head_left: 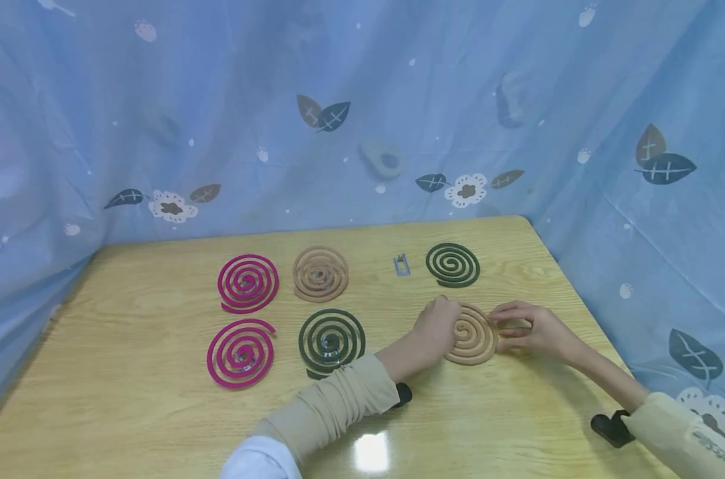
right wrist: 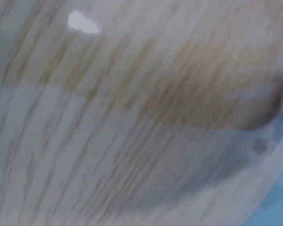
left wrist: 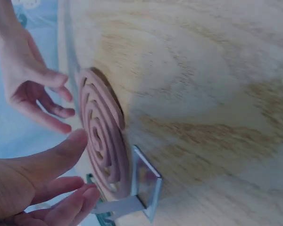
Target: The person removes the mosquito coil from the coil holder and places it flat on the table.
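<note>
A tan mosquito coil (head_left: pixel 471 356) lies between the two hands at the table's right side. My left hand (head_left: pixel 437 326) is at its left edge with curled fingers. In the left wrist view those fingers meet the strip of a small metal coil stand (left wrist: pixel 153 186), whose frame points toward the camera; the thumb (left wrist: pixel 68 148) overlaps the coil's edge. My right hand (head_left: pixel 533 326) is at the coil's right edge, thumb and fingers loosely bent and spread apart. The right wrist view shows only blurred tabletop (right wrist: pixel 132 117).
A second metal stand (head_left: pixel 402 266) and a dark green coil (head_left: pixel 452 265) lie behind the hands. To the left are two magenta coils (head_left: pixel 249 255) (head_left: pixel 241 386), another tan coil (head_left: pixel 320 249) and another green coil (head_left: pixel 332 311), with metal stands at their middles. Blue cloth (head_left: pixel 362 133) borders the table.
</note>
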Demonstrator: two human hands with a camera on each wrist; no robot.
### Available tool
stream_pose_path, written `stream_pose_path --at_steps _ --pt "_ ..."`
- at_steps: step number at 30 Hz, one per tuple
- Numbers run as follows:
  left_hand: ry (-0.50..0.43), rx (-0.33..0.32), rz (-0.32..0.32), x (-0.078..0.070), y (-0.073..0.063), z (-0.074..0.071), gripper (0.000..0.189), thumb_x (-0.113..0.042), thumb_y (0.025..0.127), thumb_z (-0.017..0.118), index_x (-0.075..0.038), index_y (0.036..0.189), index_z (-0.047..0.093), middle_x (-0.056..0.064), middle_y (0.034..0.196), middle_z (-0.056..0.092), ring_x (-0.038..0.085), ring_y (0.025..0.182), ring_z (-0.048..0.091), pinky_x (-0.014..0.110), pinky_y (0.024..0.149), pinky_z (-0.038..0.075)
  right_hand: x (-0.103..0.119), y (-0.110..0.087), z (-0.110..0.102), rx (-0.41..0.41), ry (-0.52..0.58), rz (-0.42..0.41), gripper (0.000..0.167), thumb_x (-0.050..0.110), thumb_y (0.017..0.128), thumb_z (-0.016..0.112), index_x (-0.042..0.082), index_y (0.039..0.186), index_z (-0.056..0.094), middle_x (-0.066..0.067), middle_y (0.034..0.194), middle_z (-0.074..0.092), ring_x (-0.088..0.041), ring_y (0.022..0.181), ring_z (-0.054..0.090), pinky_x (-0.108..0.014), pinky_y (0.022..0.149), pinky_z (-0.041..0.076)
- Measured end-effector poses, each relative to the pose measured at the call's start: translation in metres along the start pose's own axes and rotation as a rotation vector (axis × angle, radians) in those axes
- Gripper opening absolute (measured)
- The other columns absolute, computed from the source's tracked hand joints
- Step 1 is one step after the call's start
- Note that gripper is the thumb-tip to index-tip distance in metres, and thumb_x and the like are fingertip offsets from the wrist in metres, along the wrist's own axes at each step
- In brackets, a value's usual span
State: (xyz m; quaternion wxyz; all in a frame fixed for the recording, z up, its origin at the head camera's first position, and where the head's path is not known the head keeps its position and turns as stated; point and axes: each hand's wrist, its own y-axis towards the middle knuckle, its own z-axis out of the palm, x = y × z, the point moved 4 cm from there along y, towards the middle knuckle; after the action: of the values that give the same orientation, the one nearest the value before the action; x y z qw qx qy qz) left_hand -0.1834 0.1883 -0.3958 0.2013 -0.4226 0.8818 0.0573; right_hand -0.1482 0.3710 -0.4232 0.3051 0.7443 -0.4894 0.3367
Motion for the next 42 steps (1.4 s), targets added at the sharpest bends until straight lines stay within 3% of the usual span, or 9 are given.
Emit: stream_pose_path --at_steps 3,10,13,17,25,32,38,42 --pt "-0.006 0.035 -0.025 0.004 0.000 0.000 0.017 0.009 0.078 0.071 -0.005 0.089 0.069 0.008 0.090 0.061 0.010 0.072 0.056 0.016 0.049 0.046 0.000 0.002 0.005 0.050 0.101 0.045 0.054 -0.005 0.069 0.081 -0.019 0.115 0.057 -0.037 0.119 0.051 0.001 0.103 0.059 -0.028 0.083 0.056" --pt "0.083 -0.001 -0.091 0.008 0.003 0.001 0.017 0.004 0.081 0.070 -0.009 0.092 0.072 0.007 0.090 0.061 0.013 0.082 0.059 0.018 0.057 0.052 -0.003 0.002 0.007 0.000 0.031 0.057 0.056 -0.003 0.068 0.082 -0.015 0.117 0.058 -0.033 0.115 0.058 0.001 0.100 0.061 -0.025 0.080 0.057" --pt "0.077 0.001 -0.097 0.011 0.005 0.000 0.016 0.004 0.082 0.070 -0.008 0.093 0.071 0.007 0.087 0.062 0.012 0.076 0.059 0.017 0.052 0.050 -0.003 0.003 0.007 -0.010 0.039 0.075 0.056 -0.002 0.069 0.082 -0.015 0.117 0.058 -0.034 0.115 0.058 -0.001 0.098 0.063 -0.024 0.080 0.057" --pt "0.038 -0.005 -0.059 0.010 0.008 0.000 0.014 0.006 0.083 0.067 -0.007 0.089 0.067 0.005 0.081 0.064 0.009 0.064 0.057 0.015 0.043 0.044 -0.004 0.004 0.005 -0.027 0.076 0.096 0.055 -0.005 0.068 0.081 -0.017 0.117 0.058 -0.035 0.115 0.057 -0.003 0.094 0.065 -0.024 0.079 0.057" --pt "0.023 -0.026 0.024 0.009 0.010 0.000 0.021 0.013 0.083 0.061 -0.008 0.080 0.061 0.000 0.068 0.055 0.008 0.060 0.050 0.016 0.042 0.040 -0.007 -0.001 -0.001 -0.044 0.067 0.075 0.055 -0.003 0.069 0.081 -0.017 0.117 0.057 -0.036 0.115 0.058 -0.001 0.093 0.065 -0.023 0.078 0.057" --pt "0.041 0.007 0.029 0.008 0.011 0.005 0.022 0.006 0.080 0.071 -0.005 0.098 0.066 0.006 0.086 0.064 0.011 0.079 0.060 0.015 0.053 0.047 -0.012 -0.006 -0.004 -0.045 0.090 0.125 0.057 -0.002 0.070 0.081 -0.017 0.119 0.056 -0.037 0.117 0.055 0.000 0.094 0.064 -0.022 0.079 0.057" --pt "0.048 0.036 -0.002 0.009 0.011 0.008 0.031 0.005 0.075 0.076 -0.006 0.103 0.066 0.006 0.091 0.063 0.011 0.082 0.059 0.016 0.059 0.050 -0.014 -0.006 -0.004 -0.025 0.074 0.129 0.056 -0.001 0.069 0.082 -0.016 0.118 0.058 -0.035 0.115 0.057 -0.001 0.094 0.064 -0.021 0.079 0.057" --pt "0.017 0.026 0.025 0.009 0.006 0.007 0.038 -0.004 0.077 0.079 -0.006 0.112 0.065 0.005 0.105 0.063 0.012 0.095 0.060 0.016 0.074 0.053 -0.010 -0.013 -0.009 -0.028 0.085 0.150 0.056 0.000 0.073 0.080 -0.017 0.120 0.055 -0.026 0.118 0.059 0.000 0.095 0.064 -0.024 0.077 0.058"
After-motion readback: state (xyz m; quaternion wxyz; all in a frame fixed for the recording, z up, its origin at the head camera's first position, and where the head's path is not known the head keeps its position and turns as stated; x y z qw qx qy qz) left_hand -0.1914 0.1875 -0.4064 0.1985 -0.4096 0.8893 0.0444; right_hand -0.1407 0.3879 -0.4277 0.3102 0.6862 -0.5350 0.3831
